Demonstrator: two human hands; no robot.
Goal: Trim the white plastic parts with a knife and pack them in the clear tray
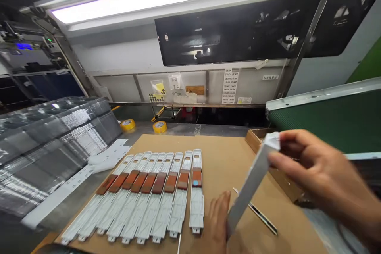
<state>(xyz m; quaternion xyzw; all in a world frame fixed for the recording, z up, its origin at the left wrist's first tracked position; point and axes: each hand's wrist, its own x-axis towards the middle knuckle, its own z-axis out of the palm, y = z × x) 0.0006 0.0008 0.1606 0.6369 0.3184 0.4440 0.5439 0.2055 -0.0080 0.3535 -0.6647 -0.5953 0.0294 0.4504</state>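
My right hand (321, 178) grips the top end of a long white plastic strip (251, 182) that slants down to the left. My left hand (216, 226) sits at the strip's lower end, touching it near the cardboard sheet (226, 158). To the left, several white strips with brown patches (149, 196) lie side by side in a row on the cardboard. The rightmost one (197, 190) carries a small blue dot on its brown patch.
Stacks of clear plastic trays (44, 147) fill the left. Loose white strips (77, 178) lie beside them. Two yellow tape rolls (159, 126) sit at the back. A thin dark rod (262, 216) lies on the cardboard. A green conveyor (327, 121) and a cardboard box edge (256, 139) stand at right.
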